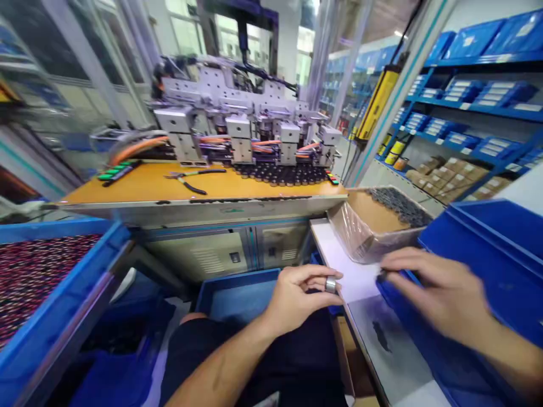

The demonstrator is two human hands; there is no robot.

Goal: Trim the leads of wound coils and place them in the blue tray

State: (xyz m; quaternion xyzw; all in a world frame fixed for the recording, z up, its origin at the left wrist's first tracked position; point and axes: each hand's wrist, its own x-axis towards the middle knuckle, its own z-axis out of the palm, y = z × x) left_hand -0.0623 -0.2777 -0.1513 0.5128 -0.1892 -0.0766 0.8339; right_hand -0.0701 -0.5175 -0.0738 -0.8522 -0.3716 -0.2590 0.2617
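My left hand (299,294) is closed in a pinch on a small metal ring (331,284), held just off the edge of the white side table (360,277). My right hand (432,291) is blurred by motion and lies over the near rim of a big blue bin (487,265) on that table; its fingers reach toward a small dark part at the bin's corner, and whether they hold it cannot be made out. A cardboard box lined with plastic (369,226), holding several dark ring parts, stands just beyond both hands.
Ahead is an orange workbench (169,183) with pliers (190,178), rows of black round parts (284,172) and an assembly machine (237,124). A blue bin of red-black small parts (38,271) is at left, another blue bin (237,297) below. Shelves of blue boxes (475,102) stand right.
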